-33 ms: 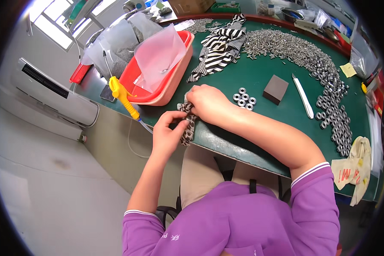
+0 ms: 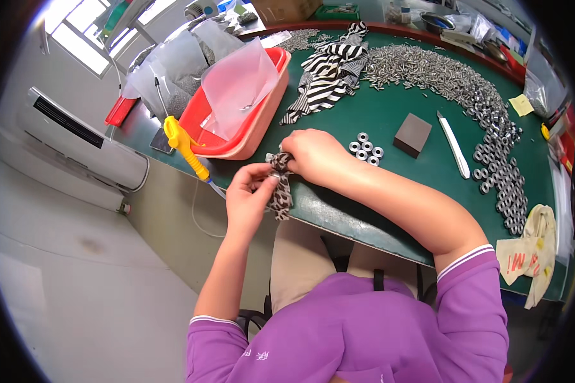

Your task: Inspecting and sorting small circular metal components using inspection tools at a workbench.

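Observation:
At the near left edge of the green table, my right hand (image 2: 313, 156) is closed on a leopard-print cloth (image 2: 280, 200), whose lower end hangs down by the table edge. Facing it, my left hand (image 2: 245, 198) pinches thumb and fingers together against the cloth. Something small and shiny shows at those fingertips, too small to name. To the right of my right hand lies a small cluster of metal rings (image 2: 362, 154). Beyond them sit a dark grey block (image 2: 413, 134) and a white craft knife (image 2: 454, 145).
A red basin (image 2: 249, 137) holding a translucent plastic bag (image 2: 239, 83) stands at the left, with a yellow air blow gun (image 2: 180, 142) at its side. Zebra-striped cloth (image 2: 326, 76) lies farther back. Small metal pins (image 2: 421, 70) and more rings (image 2: 508, 185) curve along the right.
My left hand has shifted slightly left, and my right hand has moved a little closer to me. A bit more of the leopard-print cloth shows between them.

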`<state>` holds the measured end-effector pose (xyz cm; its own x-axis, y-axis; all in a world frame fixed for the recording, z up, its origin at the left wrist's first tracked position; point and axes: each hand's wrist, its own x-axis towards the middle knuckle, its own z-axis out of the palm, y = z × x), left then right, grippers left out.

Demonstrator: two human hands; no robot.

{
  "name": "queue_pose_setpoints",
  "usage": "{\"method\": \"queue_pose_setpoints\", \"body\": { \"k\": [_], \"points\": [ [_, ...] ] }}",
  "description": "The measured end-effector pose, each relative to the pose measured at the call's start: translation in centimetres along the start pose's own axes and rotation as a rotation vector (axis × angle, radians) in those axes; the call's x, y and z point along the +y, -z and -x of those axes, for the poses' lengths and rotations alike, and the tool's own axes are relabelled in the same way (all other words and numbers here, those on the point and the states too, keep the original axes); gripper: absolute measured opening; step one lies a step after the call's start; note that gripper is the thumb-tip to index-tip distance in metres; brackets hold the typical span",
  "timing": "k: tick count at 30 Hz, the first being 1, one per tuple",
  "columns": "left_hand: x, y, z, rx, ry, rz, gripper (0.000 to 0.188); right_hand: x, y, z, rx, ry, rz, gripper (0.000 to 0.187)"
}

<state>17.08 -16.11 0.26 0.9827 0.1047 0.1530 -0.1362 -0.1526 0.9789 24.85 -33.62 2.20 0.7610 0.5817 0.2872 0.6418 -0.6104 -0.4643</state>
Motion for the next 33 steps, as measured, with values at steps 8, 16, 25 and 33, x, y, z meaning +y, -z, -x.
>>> {"method": "queue_pose_setpoints", "body": {
  "k": [8,16,25,33],
  "points": [
    [-0.6,-0.7,-1.4,-0.311,0.249,1.295,0.037,-1.9,0.6,0.8,0.283,0.287,-0.673,0.032],
    [-0.2,-1.2,-0.2,-0.225,0.167,1.081,0.033,-2.2,-0.3,0.6,0.159,0.145,-1.002,0.02],
    [0.6,-0.7,0.5,-0.228,0.057,0.891,0.044,-1.1,0.0,-0.4,0.468,-0.037,-0.597,0.025],
    [1.5,-0.6,1.1,-0.323,0.175,1.296,0.044,1.5,1.1,0.0,0.264,0.109,-0.114,0.033]
  ]
}}
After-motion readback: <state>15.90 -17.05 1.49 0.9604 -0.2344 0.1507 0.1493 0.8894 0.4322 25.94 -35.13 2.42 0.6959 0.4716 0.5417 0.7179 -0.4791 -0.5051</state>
